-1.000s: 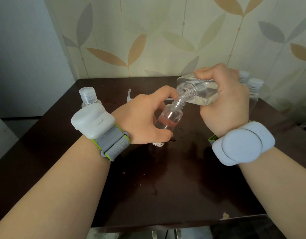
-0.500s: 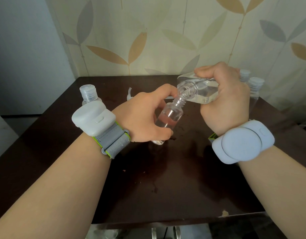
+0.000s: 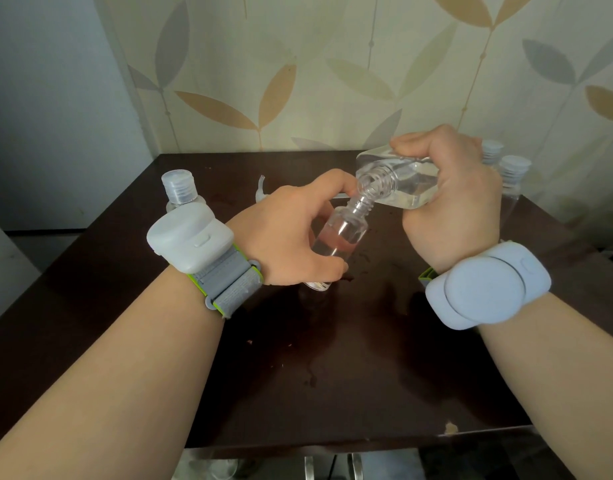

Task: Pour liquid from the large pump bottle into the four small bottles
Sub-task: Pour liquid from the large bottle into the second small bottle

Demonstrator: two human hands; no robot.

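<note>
The right hand (image 3: 450, 199) grips the large clear square bottle (image 3: 398, 183), tipped nearly flat with its neck pointing left and down, mouth touching the mouth of the small clear bottle (image 3: 339, 237), which the left hand (image 3: 291, 237) holds tilted above the dark table (image 3: 332, 375).

A dark brown table (image 3: 332, 358) carries everything, its top marked with wet spots and a chipped patch at the 5 o'clock edge. At 10 o'clock a capped small bottle (image 3: 179, 188) stands upright. At 2 o'clock two more capped bottles (image 3: 511, 174) stand just beside each other. Near 12 o'clock a white pump head (image 3: 262, 192) lies on the wood
</note>
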